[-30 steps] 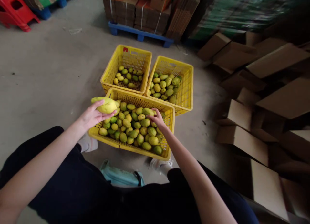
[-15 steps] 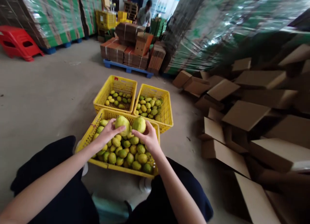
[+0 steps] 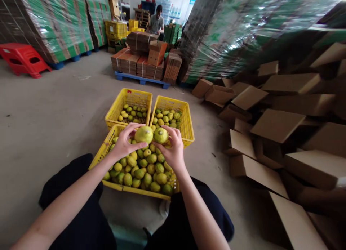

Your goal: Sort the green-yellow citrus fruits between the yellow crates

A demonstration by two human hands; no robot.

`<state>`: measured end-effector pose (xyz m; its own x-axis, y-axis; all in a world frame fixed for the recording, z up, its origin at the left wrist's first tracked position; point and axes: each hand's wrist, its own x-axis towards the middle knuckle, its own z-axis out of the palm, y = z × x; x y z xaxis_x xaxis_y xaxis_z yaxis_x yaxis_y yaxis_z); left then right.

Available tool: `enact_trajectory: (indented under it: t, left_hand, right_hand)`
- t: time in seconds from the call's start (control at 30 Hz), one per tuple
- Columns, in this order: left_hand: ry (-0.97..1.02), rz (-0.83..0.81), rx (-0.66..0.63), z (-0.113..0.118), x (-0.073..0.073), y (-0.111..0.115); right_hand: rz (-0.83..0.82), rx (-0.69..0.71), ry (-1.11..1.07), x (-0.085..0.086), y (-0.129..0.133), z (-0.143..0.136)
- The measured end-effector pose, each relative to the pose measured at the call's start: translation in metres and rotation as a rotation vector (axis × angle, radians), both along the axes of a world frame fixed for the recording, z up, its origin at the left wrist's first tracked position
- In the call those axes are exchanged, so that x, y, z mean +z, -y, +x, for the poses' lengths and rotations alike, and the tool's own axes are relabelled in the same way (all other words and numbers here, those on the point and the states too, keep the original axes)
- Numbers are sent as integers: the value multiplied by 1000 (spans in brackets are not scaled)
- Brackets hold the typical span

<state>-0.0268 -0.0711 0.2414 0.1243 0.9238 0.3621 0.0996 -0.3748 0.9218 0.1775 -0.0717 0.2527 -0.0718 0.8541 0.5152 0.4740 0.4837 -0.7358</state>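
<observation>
Between the thumb and fingers of my left hand is a yellow-green lemon. My right hand grips a second, slightly smaller lemon the same way. The two fruits are side by side, almost touching, with a stem end visible on each. Both are held above the near yellow crate, which is filled with many green and yellow lemons. Part of that crate's far side is hidden behind my hands.
Behind stand two more yellow crates, the left one and the right one, both holding lemons. Cardboard boxes are heaped at right. A blue pallet bears stacked cartons; a person is beyond. A red stool stands left.
Both lemons have moved right and closer together, and have been turned so their stem ends show. My hands still hold them. The camera view has shifted slightly.
</observation>
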Motion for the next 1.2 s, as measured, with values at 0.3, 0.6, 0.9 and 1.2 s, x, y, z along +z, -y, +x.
enact_trajectory:
  t: [0.3,0.6,0.9,1.2]
  left_hand:
    - [-118,83,9,-7,4,6]
    - [-157,226,5,-7,2,4]
    - [-171,332,10,-5,0,3]
    - [-161,341,28,-5,2,4]
  right_hand:
    - [55,46,-13,0,1,-5]
    - [101,52,-31,0,3,-4]
    - [139,63,-67,0,2,-4]
    - [115,71,-97,1,3,-5]
